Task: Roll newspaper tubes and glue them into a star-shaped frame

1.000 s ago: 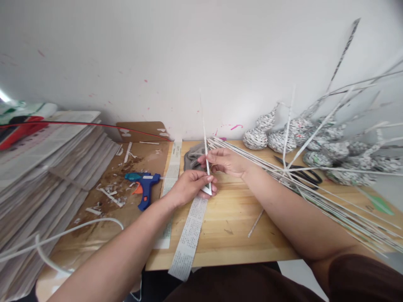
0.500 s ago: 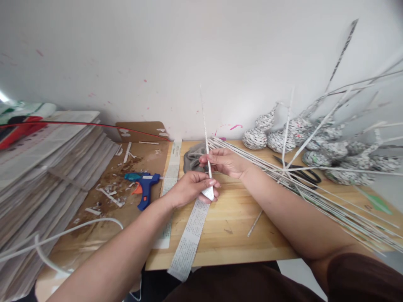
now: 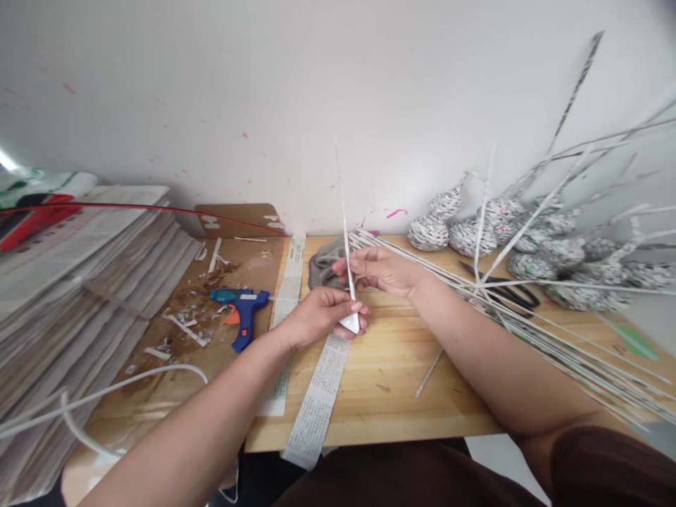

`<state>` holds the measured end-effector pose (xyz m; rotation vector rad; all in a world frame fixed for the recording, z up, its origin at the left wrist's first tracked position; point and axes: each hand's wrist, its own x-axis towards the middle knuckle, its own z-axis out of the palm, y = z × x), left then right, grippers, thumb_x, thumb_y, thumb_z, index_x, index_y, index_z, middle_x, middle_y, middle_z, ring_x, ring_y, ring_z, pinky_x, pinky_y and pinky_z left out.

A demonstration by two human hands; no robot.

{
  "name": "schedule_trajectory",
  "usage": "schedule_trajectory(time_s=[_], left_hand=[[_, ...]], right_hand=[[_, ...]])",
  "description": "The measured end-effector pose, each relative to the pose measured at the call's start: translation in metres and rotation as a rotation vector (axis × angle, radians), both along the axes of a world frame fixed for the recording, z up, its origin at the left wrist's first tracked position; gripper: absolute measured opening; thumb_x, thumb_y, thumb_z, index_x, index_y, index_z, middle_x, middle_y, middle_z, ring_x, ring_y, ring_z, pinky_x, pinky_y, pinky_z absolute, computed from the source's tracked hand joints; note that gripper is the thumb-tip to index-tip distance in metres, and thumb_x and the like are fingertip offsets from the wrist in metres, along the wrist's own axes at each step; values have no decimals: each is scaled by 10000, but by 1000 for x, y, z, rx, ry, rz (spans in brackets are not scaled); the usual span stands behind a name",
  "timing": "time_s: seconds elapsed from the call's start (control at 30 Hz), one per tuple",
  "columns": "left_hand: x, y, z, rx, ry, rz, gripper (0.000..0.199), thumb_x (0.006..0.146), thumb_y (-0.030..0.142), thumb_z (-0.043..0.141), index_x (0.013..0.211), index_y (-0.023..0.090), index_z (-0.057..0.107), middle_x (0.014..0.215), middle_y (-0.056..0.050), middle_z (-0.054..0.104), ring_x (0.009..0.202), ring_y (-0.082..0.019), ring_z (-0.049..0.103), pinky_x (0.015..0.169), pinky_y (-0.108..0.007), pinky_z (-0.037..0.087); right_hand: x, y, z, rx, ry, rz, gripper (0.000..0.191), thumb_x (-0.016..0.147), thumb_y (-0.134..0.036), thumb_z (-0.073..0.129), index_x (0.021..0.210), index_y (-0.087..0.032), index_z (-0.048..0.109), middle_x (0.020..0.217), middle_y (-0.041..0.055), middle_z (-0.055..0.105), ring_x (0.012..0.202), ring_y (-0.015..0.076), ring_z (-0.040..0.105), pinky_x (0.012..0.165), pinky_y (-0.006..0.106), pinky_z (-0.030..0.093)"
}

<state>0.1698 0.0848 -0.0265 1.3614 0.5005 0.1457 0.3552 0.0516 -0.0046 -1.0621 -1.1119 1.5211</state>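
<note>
Head: paper tube (image 3: pixel 346 236) right of the glue gun (image 3: pixel 243 317), long axis steeply upright | left hand (image 3: pixel 320 315), nearer the gun: closed, pinching the tube's lower end | right hand (image 3: pixel 384 271): half-curled at shaft above, grip unclear

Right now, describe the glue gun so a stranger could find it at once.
Find the newspaper stack at the picture's left edge, then go right toward the left hand. Between them lies the glue gun, blue with an orange trigger, unlike the pale paper scraps beside it.
</note>
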Motion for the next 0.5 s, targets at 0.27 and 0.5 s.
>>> schedule_trajectory(time_s=[0.27,0.5], left_hand=[[0,0,-4,0,0,-23,414,756,493,682,941,123,699,867,-123,714,795,-202,681,661,-303,552],[-1,-1,-5,14,19,-31,366,738,419,725,975,141,693,900,-109,722,841,-192,676,707,-301,550]], right_hand=[[-2,3,-3,-10,-22,-101,266,692,-389,788,786,-150,719,795,41,701,713,115,624,534,189,429],[0,3,-5,30,-15,-89,243,702,-374,783,788,-151,741,802,48,712,695,105,624,565,190,443]])
